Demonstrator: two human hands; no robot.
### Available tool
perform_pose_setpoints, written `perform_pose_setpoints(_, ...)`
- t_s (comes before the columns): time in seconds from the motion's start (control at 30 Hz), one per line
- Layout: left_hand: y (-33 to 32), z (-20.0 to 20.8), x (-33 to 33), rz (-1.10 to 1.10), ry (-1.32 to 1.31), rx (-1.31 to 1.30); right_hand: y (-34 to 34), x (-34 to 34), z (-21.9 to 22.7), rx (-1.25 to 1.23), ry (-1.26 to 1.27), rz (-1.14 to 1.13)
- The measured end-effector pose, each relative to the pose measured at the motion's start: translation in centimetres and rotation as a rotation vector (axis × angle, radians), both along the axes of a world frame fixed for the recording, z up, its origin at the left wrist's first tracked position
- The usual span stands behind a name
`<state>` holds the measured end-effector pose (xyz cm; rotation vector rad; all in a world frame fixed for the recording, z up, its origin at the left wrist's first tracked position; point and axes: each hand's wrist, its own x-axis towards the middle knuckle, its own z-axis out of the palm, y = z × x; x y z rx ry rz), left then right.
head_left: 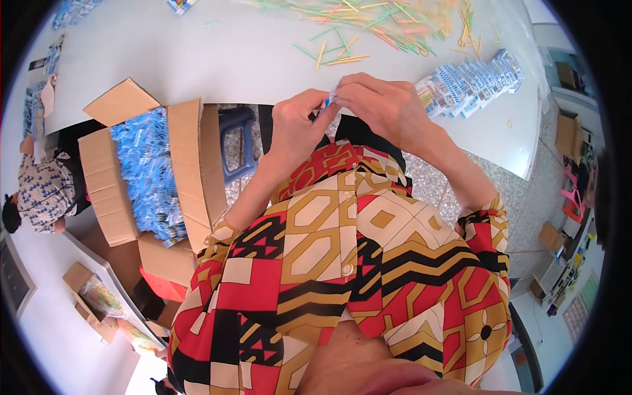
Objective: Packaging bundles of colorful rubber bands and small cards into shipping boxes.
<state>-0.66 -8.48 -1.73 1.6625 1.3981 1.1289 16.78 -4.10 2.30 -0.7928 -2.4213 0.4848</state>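
Note:
At the near edge of the table, in front of my chest, both hands meet with their fingertips together. My left hand [295, 125] is closed, its thumb and fingers pinching a small blue-and-white packet [327, 102]. On the packet's other side, my right hand [382, 102] is closed too, with bent fingers gripping it. Most of the packet is hidden by the fingers. Just right of my right hand lies an overlapping row of blue-and-white packets [471, 84]. Loose coloured sticks or thin straws [388, 29], in yellow, green and pink, are scattered beyond my hands.
Left of me, an open cardboard box [186, 164] holds many blue packets [146, 168]. A blue plastic stool [238, 141] stands beside it under the white table [217, 59]. Another person [46, 187] works at the far left. Clear plastic [520, 33] lies at the table's right.

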Motion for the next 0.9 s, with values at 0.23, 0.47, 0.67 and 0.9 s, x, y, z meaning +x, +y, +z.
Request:
perform_pose_setpoints(0.23, -0.7, -0.1, -0.5, -0.077, 0.031, -0.138, -0.7, 0.2, 0.1, -0.131, -0.023, -0.033)
perform_pose_setpoints(0.47, -0.6, 0.0, -0.5, -0.019, -0.054, -0.026, -0.2, -0.4, 0.5, -0.109, 0.025, 0.08)
perform_pose_setpoints(0.67, -0.4, -1.6, -1.3, 0.033, -0.051, -0.066, 0.0, -1.5, 0.9, -0.093, 0.029, 0.115)
perform_pose_setpoints(0.9, -0.5, -2.7, -3.3, 0.167, -0.467, -0.224, 6.2, 0.4, -2.8, -0.132, -0.202, -0.103)
